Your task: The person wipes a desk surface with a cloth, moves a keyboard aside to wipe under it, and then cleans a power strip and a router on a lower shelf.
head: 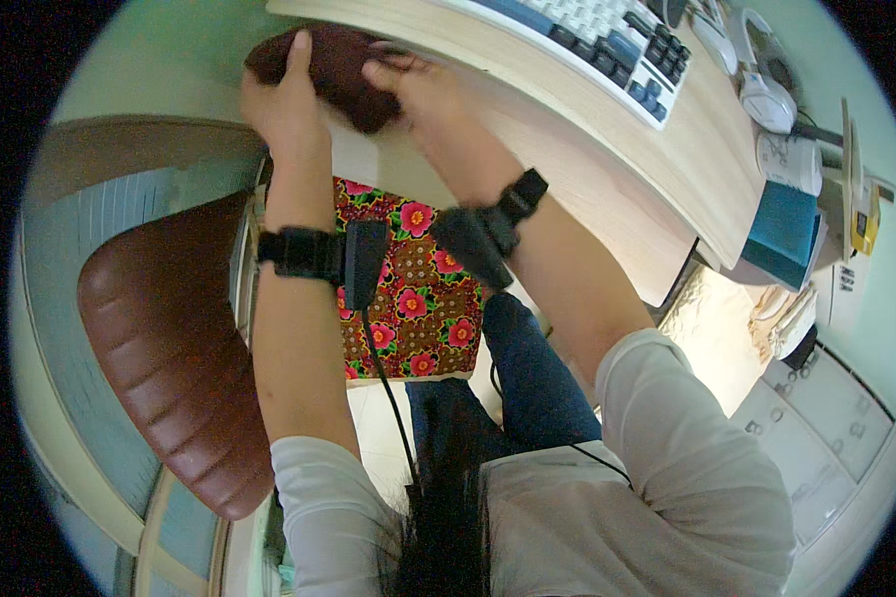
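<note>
A dark brown cloth-like bundle (336, 71) is held up between my two hands at the top, beside the desk's edge. My left hand (284, 93) grips its left end, the thumb lying over the front. At its right end, my right hand (411, 78) has its fingers on the bundle and is somewhat blurred. What the bundle is, folded cloth or a soft pouch, I cannot tell. Each wrist wears a black strap with a black device. Below the hands lies a flowered red and brown cloth (418, 298), in front of my knees.
The wooden desk (705, 186) curves along the upper right, bearing a white keyboard (590, 45), white headphones (769, 101) and a teal book or box (780, 235). A brown padded chair back (172, 358) stands at the left. A black cable hangs from the left wrist device.
</note>
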### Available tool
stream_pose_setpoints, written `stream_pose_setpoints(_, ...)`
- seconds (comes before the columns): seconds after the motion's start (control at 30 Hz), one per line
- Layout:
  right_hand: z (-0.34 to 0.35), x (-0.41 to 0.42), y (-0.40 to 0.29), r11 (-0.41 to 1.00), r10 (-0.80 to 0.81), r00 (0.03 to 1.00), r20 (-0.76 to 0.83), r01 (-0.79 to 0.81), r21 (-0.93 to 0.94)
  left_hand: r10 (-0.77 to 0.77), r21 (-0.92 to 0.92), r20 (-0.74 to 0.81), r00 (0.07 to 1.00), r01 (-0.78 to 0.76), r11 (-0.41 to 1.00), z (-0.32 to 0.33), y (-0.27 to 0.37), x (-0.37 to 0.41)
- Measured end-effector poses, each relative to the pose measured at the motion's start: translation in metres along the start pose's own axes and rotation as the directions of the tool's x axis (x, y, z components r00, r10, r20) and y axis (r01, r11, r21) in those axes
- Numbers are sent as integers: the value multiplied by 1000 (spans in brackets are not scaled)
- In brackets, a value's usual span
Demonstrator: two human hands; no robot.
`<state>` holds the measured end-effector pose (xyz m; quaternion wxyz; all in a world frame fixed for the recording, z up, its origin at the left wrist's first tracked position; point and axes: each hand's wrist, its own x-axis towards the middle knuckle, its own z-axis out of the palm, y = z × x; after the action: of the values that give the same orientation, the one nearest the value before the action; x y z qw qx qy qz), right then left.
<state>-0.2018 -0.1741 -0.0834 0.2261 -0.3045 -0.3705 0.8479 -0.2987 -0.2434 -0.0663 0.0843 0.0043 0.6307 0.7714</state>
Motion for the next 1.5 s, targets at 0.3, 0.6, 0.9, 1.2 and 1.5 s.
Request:
stream_pose_setpoints(0.3, -80, -96, -12, 701, -412, 868, -277, 107, -705, 192, 597, 754, 628, -777, 197, -4, -69, -82)
stream_pose_setpoints(0.6, -197, -152, -20, 50, -810, 581, -82, -70, -996, 95, 154, 980, 175, -968, 197, 64, -91, -192)
stream_pose_setpoints(0.9, -213, -156, -2, -44, -771, 635, -38, -113, -993, 105, 374, 927, 361, -908, -187, 45, -95, -37)
stream_pose_setpoints(1.2, -209, -155, -3, 9, -781, 617, -99, -147, -989, 172, 623, 756, 631, -775, 102, 14, -93, -50)
stream_pose_setpoints(1.5, -230, -191, -45, 366, -715, 682, -157, 174, -914, 278, 286, 920, 275, -958, 2, 85, -111, -205)
